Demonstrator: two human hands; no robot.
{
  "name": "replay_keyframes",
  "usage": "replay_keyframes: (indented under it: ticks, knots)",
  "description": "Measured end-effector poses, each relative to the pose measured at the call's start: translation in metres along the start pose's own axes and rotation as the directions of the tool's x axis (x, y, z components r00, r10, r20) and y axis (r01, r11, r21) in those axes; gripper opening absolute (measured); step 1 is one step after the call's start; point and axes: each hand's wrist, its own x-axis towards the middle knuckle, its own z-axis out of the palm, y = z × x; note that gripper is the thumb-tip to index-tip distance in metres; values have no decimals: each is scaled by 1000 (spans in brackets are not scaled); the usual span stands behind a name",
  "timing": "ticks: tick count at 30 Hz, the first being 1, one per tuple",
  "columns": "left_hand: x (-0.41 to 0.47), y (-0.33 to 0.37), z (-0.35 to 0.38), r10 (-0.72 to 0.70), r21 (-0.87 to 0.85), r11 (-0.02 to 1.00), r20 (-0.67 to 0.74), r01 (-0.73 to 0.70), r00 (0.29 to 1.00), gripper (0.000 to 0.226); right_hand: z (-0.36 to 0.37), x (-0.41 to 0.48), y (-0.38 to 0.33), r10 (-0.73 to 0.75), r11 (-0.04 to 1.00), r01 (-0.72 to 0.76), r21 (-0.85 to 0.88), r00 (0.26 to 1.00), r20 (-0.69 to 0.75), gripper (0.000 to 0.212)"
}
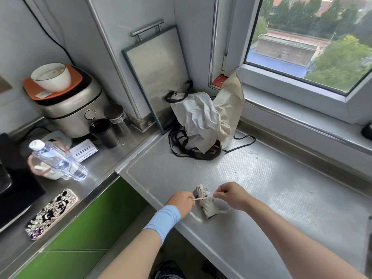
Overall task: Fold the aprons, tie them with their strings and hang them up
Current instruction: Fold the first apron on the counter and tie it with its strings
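**A:** Where does the view look from?
**B:** From the person's head, above the counter (261, 178). It faces forward and steeply down.
**A:** How near is it?
**B:** Close. Both forearms come in from 6 o'clock, and the left hand (182, 201) and right hand (231, 195) sit just below centre.
**A:** And how wide?
**B:** Wide-angle. It takes in the window (302, 47) at 1 o'clock and the cooker (74, 109) at 10.
**A:** Is any part shared with another view?
**B:** It's a single view.

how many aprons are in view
3: a folded bundle nearest the camera, a crumpled white apron and a cream apron piled in the far corner; more may hide beneath.
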Motion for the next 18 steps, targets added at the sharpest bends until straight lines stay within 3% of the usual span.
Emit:
replay_keyframes:
  ticks: [4,6,8,10,13,18]
  knots:
    - [0,-4,-1,-81,-97,992,-13,79,997,36,3,3,-2,-124,918,91,-386,990,-63,17]
    - [1,-2,3,-129,-201,972,-33,119,991,37,6,5,-6,-219,863,150,-482,972,-89,20]
    - [2,4,5,-178,-306,938,-28,161,984,36,7,6,-13,-194,916,163,-368,980,-50,18]
    - [7,8,8,-165,-290,943,21,164,986,35,10,8,-14,-122,969,116,-216,992,-17,18]
    - [5,6,10,-186,-303,938,-29,169,982,42,12,11,-10,-101,977,94,-190,994,-29,16]
    - [7,-12,11,-154,-154,978,-79,140,985,47,6,15,0,-66,989,63,-131,998,-15,13]
